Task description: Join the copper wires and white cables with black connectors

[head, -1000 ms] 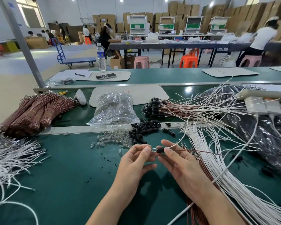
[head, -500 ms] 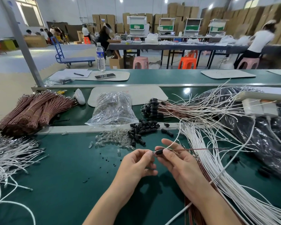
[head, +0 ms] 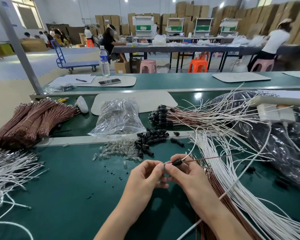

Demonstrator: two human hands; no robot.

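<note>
At the desk's (head: 59, 196) left edge loose white cables (head: 5, 172) fan out in a tangle. Behind them, toward the far left corner, tied bundles of copper wires (head: 31, 118) lie on their sides. Right of those, near the middle of the far edge, sits a clear plastic bag (head: 118, 116). A spill of small glass bulbs (head: 118, 150) lies just in front of it, touching a heap of loose black connectors (head: 149, 139).

Nearer the front edge, at the middle, both hands meet above the green surface. The left hand (head: 145, 179) has its fingers curled, thumb and forefinger closed on a small pale piece (head: 164, 165) at the left end of a black connector (head: 176, 162); what that piece is cannot be told. The right hand (head: 187, 175) pinches the connector itself between thumb and forefinger. From its right end a thin copper wire (head: 211, 158) runs out to the right and a white cable (head: 192, 151) curves up and away.

Behind the hands, finished joined leads (head: 163, 115) are heaped with their black ends together. Along the right side a long sheaf of white cables (head: 232, 184) runs to the front right corner, beside a black plastic bag (head: 275, 144) with a white power strip (head: 275, 101) on top.
</note>
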